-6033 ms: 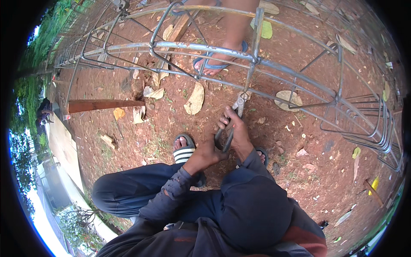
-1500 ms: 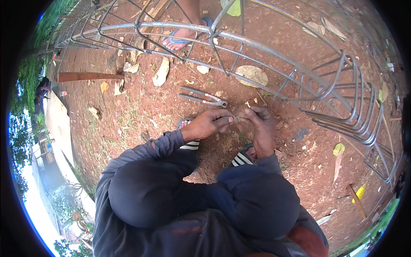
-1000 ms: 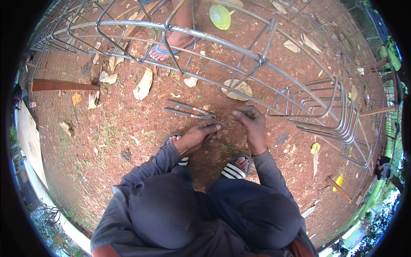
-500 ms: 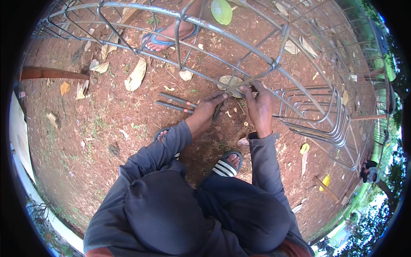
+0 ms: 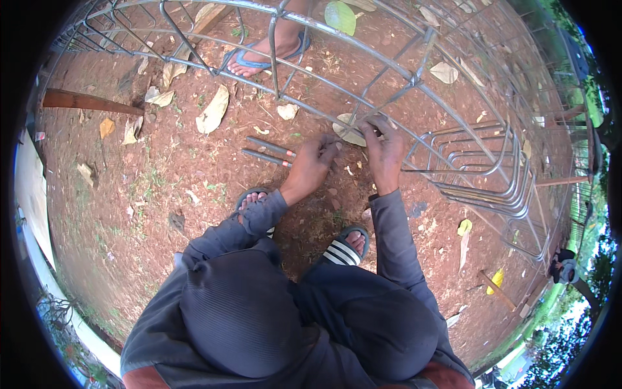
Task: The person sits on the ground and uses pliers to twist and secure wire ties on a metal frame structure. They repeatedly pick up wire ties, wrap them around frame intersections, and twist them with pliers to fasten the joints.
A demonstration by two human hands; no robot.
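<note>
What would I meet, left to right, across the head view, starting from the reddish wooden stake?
Reddish wooden stake, long pale leaf, handles of the tool on the ground, left hand, right hand, stack of bent metal bars, person in the distance.

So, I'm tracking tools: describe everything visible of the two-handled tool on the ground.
The two-handled tool lies on reddish soil, its dark, metal-looking handles apart and nearly parallel, free ends toward picture left. Each has an orange-red band near the left hand. The tool's far end is hidden; contact can't be told.
</note>
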